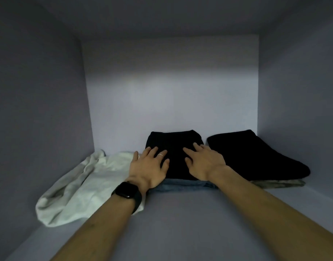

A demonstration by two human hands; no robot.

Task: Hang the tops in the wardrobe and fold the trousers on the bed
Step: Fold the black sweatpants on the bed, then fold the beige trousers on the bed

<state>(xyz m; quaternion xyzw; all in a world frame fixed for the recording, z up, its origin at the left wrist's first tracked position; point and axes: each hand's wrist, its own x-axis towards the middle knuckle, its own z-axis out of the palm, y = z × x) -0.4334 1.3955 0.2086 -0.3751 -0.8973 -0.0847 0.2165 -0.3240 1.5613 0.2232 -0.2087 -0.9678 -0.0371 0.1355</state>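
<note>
On wardrobe shelf [180, 213], left hand [148, 166] and right hand [203, 162] rest flat, fingers spread, gripping nothing, on folded black garment [175, 144] atop blue denim piece [180, 185]. Cloth looks soft, light, limp; probably best lifted from beneath both side edges, or fold may slump.

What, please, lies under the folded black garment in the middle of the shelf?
A folded blue denim garment lies under the folded black garment; only its front edge shows. The rest is covered by the black one, on which the left hand and right hand rest flat.
</note>
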